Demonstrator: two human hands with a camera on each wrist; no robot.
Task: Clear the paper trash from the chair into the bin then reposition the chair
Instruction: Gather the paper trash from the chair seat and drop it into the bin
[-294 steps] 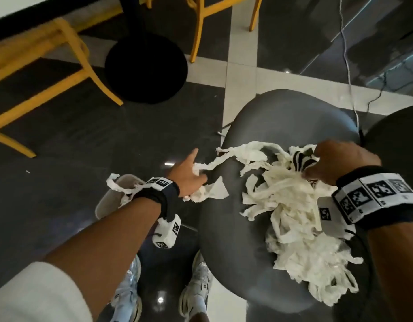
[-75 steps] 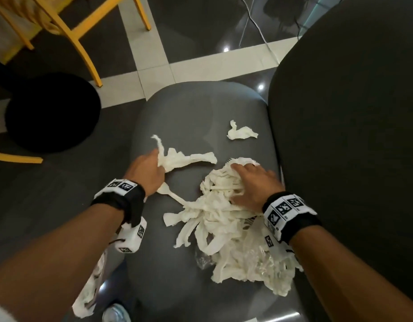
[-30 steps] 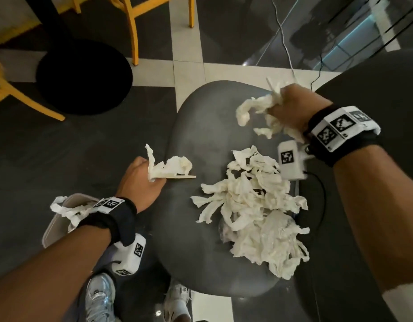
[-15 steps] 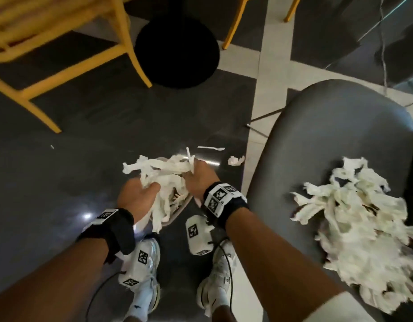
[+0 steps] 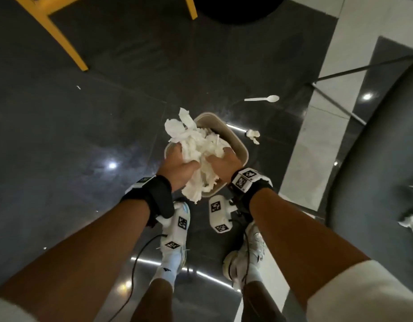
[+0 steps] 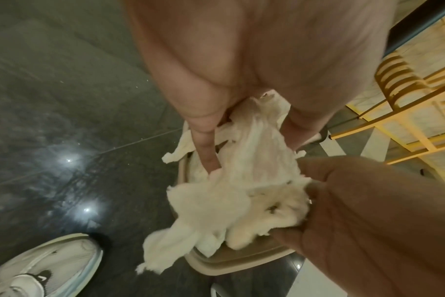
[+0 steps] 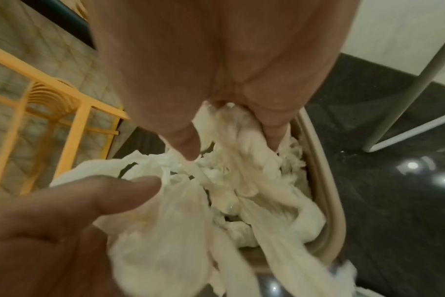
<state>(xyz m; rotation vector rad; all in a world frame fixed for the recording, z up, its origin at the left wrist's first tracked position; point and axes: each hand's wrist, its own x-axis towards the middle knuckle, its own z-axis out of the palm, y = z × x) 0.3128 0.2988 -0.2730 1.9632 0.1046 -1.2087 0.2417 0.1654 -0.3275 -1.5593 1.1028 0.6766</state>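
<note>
Both hands were down at the bin (image 5: 238, 145), which sat on the dark floor (image 5: 84, 147) just ahead of the person's shoes (image 5: 175, 247); the left hand (image 5: 180, 167) and right hand (image 5: 224, 162) each had fingers curled into the same wad of paper (image 5: 198, 147), so both were gripping it, with the wad sitting right over the bin's mouth and spilling over its left and near rim; from the left wrist cam you could see one finger (image 6: 206, 148) poking down into the paper and the thumb on the other side; the right wrist cam showed pretty much the same thing, paper bunched between the fingers and the tan rim running along the right; the chair (image 5: 375, 159) was off to the right, with a few scraps (image 5: 412, 217) lying on its seat; on the floor past the bin there was a small crumpled bit (image 5: 253, 134) and a white plastic spoon (image 5: 262, 98) further out; a yellow chair leg (image 5: 61, 38) showed far left; kinda blurry overall.
</note>
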